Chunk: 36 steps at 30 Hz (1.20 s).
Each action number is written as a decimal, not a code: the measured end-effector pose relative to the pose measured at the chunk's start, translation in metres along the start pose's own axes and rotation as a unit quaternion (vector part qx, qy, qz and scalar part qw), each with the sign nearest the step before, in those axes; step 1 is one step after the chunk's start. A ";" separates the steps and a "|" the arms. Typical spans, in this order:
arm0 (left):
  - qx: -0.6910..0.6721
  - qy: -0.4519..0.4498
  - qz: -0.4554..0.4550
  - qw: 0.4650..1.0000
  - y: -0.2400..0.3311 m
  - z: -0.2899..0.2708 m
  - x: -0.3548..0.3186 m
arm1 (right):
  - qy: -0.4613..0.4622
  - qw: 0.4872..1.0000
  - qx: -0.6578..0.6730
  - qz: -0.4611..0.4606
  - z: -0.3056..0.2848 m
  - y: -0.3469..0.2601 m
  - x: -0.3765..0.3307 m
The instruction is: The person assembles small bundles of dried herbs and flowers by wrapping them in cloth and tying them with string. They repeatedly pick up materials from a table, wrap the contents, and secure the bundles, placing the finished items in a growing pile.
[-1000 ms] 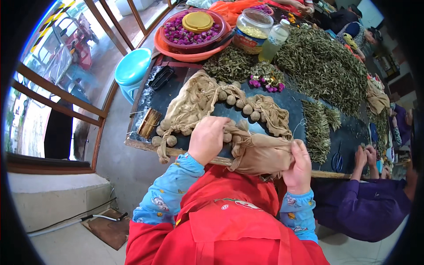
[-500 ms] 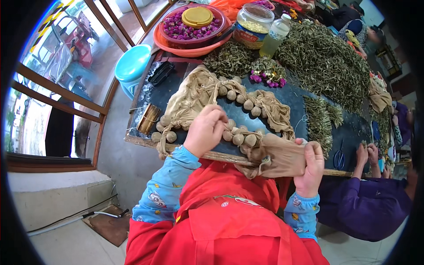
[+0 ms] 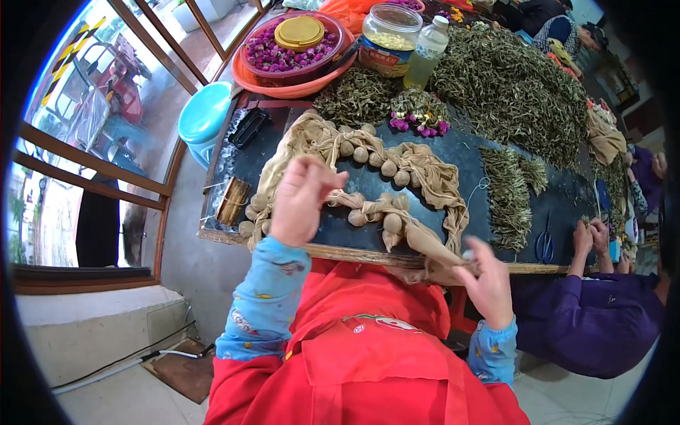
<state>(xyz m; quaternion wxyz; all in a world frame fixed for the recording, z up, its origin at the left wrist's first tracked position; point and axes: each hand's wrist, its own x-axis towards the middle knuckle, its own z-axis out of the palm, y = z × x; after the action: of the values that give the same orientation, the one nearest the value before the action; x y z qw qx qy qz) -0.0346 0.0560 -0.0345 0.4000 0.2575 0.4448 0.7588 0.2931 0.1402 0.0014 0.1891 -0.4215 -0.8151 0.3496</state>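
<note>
Along the near table edge lies a long tube of thin beige cloth [image 3: 428, 244], knotted around several round lumps [image 3: 357, 217]. My right hand [image 3: 492, 285] is at the tube's loose right end, thumb and forefinger around the cloth, which draws narrow toward them. My left hand [image 3: 297, 202] is raised over the left part of the cloth, beside a twisted thin stretch between lumps. Its fingers are bent and blurred, so whether they grip anything is unclear. More beige cloth [image 3: 283, 159] is bunched behind that hand, with a row of lumps curving away to the right.
Dried leaves [image 3: 506, 92] are heaped at the back right, a leaf bundle [image 3: 506, 198] nearer. A bowl of purple flowers [image 3: 258, 53], a jar [image 3: 388, 42] and a bottle [image 3: 427, 53] stand behind. Scissors [image 3: 544, 244] lie by a co-worker's hands [image 3: 588, 237]. A tied wood bundle [image 3: 231, 200] is left.
My left hand has left the lumps and moved left and up. The cloth at my right hand, spread wide before, is now narrow and stretched; my right fingers have shifted on it.
</note>
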 end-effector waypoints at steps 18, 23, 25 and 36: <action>0.329 -0.111 0.021 0.938 -0.013 0.032 0.009 | 0.169 0.965 -0.029 -0.200 -0.006 -0.044 -0.011; 0.454 -0.125 0.049 0.881 0.022 0.030 0.001 | 0.102 0.986 0.068 -0.116 0.000 -0.054 0.007; 0.336 -0.183 0.088 0.920 0.028 0.057 -0.022 | 0.054 0.986 0.081 -0.134 0.008 -0.064 0.010; 0.488 -0.211 0.259 0.807 0.073 0.039 -0.029 | -0.060 0.731 0.677 0.058 0.000 -0.073 0.019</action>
<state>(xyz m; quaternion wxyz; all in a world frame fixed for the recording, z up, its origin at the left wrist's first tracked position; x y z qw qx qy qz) -0.0176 0.0291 0.0474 0.0940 0.6780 0.5779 0.4444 0.2414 0.1267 0.0545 0.3543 -0.2063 -0.3457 0.8441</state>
